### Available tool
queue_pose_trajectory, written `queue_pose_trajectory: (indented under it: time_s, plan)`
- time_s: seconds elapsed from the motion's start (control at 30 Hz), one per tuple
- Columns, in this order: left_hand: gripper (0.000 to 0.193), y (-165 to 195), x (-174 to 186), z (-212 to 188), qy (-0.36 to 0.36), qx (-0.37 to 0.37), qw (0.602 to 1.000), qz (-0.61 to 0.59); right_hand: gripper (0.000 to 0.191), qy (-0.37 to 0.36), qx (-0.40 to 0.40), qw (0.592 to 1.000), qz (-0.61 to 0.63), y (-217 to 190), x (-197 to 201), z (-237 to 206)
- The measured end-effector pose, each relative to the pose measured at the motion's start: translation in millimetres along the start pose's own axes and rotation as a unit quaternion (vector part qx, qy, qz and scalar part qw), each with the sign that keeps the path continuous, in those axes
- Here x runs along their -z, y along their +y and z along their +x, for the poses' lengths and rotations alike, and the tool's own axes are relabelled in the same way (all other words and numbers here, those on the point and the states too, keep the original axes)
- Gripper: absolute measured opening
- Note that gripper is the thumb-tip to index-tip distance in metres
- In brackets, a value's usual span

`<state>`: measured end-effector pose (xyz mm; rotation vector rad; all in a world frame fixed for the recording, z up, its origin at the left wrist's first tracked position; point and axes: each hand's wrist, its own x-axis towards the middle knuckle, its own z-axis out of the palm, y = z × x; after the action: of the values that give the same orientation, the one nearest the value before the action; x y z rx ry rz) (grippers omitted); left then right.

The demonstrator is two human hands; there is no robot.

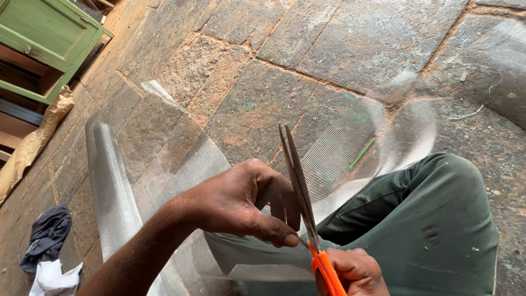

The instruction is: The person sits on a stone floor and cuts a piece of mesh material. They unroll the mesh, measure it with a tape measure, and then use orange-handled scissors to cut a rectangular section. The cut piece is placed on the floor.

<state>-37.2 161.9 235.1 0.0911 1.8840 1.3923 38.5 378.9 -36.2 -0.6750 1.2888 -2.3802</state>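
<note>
My left hand point(241, 205) pinches the edge of a sheet of fine grey wire mesh point(339, 159) that curls over my lap and the stone floor. My right hand point(356, 271), at the bottom edge, grips orange-handled scissors point(300, 186); their long metal blades point up and away and lie nearly together, right beside my left fingers, with the mesh at the blades. The left thumb lies close to the blade pivot. A rolled part of the mesh point(112, 192) lies at the left.
My knee in green trousers point(433, 219) fills the lower right. A green wooden frame point(44, 38) and brown paper point(30, 145) are at the upper left. Dark and white cloths point(49, 246) lie at the lower left. A thin green stick point(361, 153) lies under the mesh.
</note>
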Motion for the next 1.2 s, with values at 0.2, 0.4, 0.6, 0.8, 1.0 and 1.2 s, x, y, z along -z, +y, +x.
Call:
queue_pose_trajectory:
  time_s: [0.2,0.4,0.6,0.8,1.0,1.2]
  plan:
    - [0.025,-4.6,1.0,-1.6,0.004,0.015,0.999,-0.042,0.063,0.011,-0.019,0.999,-0.038,1.9,0.7,3.6]
    - [0.027,-6.8,12.7,-1.5,0.018,0.009,0.999,0.036,0.070,-0.048,-0.078,0.981,0.171,-28.1,14.8,15.1]
    - [0.044,-1.3,50.7,-33.7,0.178,0.209,0.951,0.145,0.062,0.004,-0.111,0.993,-0.041,-67.3,68.8,24.1]
    - [0.067,-45.5,48.9,-42.8,0.118,0.338,0.930,0.084,0.058,0.108,-0.241,0.755,-0.600,-71.1,144.4,-30.6]
    - [0.080,-149.9,10.6,2.1,0.061,0.186,0.964,0.179,0.064,0.234,-0.240,0.630,-0.700,-44.1,254.4,-121.8]
    - [0.065,-210.3,49.1,12.6,0.386,0.306,0.837,0.237,0.084,0.266,-0.518,0.491,-0.648,-24.6,336.0,-167.1]
